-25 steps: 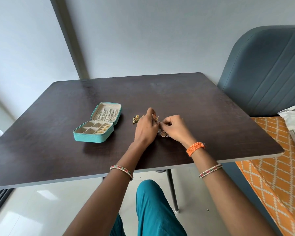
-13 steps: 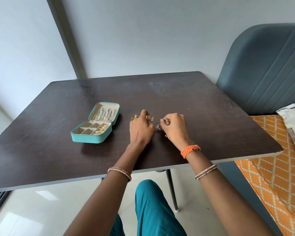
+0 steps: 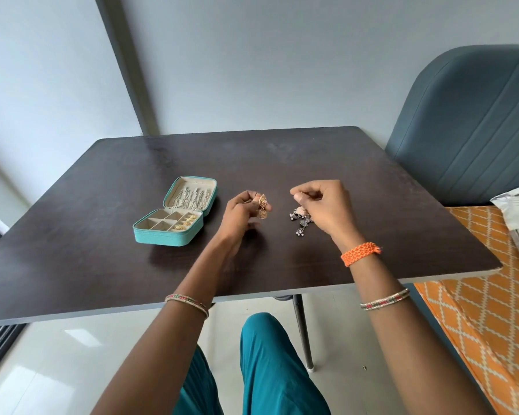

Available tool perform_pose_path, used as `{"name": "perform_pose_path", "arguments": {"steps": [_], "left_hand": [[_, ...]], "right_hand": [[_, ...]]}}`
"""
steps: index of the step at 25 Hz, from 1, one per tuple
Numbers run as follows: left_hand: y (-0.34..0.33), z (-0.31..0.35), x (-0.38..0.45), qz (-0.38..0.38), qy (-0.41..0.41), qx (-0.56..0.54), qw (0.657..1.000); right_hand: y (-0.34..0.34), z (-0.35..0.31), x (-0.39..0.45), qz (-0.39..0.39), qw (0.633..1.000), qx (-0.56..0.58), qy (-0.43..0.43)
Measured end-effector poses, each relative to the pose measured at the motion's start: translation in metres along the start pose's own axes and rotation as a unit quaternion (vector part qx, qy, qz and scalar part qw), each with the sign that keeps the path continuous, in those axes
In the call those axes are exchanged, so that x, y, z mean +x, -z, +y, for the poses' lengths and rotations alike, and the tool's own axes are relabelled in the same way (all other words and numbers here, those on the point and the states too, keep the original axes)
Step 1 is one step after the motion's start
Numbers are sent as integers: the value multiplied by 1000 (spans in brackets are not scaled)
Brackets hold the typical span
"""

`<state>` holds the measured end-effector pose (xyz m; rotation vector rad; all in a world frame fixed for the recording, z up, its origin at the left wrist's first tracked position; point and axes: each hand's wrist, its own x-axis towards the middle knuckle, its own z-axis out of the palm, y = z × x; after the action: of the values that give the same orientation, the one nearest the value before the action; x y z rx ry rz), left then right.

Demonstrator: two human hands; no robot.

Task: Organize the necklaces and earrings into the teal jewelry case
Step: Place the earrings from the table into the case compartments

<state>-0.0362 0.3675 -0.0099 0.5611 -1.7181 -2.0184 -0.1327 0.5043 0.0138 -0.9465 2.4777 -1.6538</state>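
Earrings, two lots. Gold jhumka earring (image 3: 262,208) pinched in left hand (image 3: 241,212), centre of frame, just right of teal jewelry case (image 3: 174,218), likely lifted for stowing there. Right hand (image 3: 324,209) curls its fingers on something small, too tiny to name, above silver earring cluster (image 3: 301,220) on dark table (image 3: 102,259). Case open at centre left: chains in lid, gold pieces in tray compartments.

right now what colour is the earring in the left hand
Gold, a filigree dangling earring pinched in the left hand; the head view shows it best.
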Motion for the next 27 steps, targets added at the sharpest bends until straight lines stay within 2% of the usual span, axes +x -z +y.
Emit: {"name": "perform_pose_path", "arguments": {"steps": [3,6,13,17,22,27], "left_hand": [[5,6,-14,-58,62,-70,994],[10,10,-28,-65,66,-72,993],[38,-5,-57,67,67,-11,995],[53,-19,-66,60,-22,125,990],[57,-17,-67,102,-71,310,943],[60,-20,-64,121,-75,326,935]], "right_hand": [[-4,-20,-6,-72,990,120,-16],[-21,-31,-17,-158,976,138,-51],[-60,-25,-36,-219,955,180,-91],[-81,-13,-44,-212,963,148,-80],[-90,4,-43,-154,983,93,-33],[-90,2,-53,-91,995,23,46]]}}
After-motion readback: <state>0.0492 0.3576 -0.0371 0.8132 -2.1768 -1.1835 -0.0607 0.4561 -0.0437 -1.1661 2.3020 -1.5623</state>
